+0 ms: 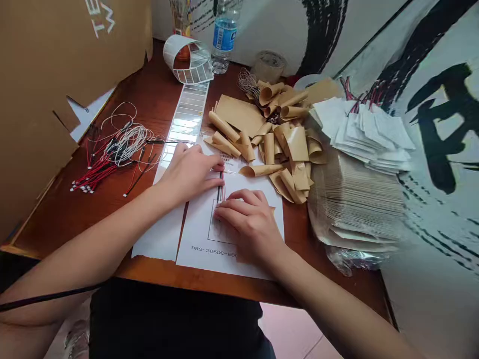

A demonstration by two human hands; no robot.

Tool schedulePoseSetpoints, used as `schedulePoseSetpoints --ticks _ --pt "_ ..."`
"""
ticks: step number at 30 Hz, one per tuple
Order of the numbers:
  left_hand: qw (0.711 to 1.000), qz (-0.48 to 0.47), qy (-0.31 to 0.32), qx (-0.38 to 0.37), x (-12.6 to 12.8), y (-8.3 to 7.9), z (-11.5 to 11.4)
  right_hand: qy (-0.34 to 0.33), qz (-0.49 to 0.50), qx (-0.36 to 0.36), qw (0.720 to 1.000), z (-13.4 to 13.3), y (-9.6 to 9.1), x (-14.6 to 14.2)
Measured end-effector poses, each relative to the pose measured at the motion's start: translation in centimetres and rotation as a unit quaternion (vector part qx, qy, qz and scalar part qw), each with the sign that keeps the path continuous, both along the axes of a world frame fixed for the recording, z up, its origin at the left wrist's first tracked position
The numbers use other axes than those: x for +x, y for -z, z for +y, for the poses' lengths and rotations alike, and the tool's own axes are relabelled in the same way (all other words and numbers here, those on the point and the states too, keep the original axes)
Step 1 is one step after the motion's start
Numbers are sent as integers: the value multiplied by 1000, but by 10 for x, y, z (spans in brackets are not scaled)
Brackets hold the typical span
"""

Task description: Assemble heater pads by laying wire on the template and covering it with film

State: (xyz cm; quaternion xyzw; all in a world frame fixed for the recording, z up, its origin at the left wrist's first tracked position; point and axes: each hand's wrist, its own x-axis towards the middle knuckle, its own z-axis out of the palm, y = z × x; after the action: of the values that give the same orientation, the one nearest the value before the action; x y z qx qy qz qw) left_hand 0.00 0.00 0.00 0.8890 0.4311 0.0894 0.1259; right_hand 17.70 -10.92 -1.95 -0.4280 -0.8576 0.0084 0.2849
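Note:
My left hand (pixel 190 169) lies on a white printed sheet (pixel 202 244) with its fingers together, pressing down on thin red and black wires (pixel 221 188). My right hand (pixel 249 219) rests lower on the same sheet, fingers laid flat over a drawn rectangle just below the wires. Both hands almost touch at the wires. The printed sheet sits at the near edge of the brown table (pixel 153 99).
A pile of curled brown paper backings (pixel 277 144) lies just beyond the hands. Loose red, black and white wires (pixel 112 149) lie at the left. A label strip (pixel 185 119) unrolls from the back. Stacked white bags (pixel 359 199) fill the right; a water bottle (pixel 223 35) stands behind.

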Motion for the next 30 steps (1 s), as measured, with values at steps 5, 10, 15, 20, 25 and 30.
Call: schedulePoseSetpoints --ticks 5,10,15,20,25,30 --pt "1000 -8 -3 0 -1 -3 2 4 -2 -25 1000 0 1 1" --pt "1000 -23 -5 -10 -1 -3 2 -3 24 -24 999 2 -4 5" --pt "999 -28 -11 -23 0 -5 1 -9 17 -22 1000 4 -7 10" --pt "1000 -21 -12 -13 1 -4 0 -20 3 -19 1000 4 -8 12" --pt "1000 -28 -10 -3 1 -3 -2 -12 -6 -12 1000 2 -6 10" --pt "999 -32 -10 0 1 -3 -2 -8 -6 -8 1000 -1 -3 6"
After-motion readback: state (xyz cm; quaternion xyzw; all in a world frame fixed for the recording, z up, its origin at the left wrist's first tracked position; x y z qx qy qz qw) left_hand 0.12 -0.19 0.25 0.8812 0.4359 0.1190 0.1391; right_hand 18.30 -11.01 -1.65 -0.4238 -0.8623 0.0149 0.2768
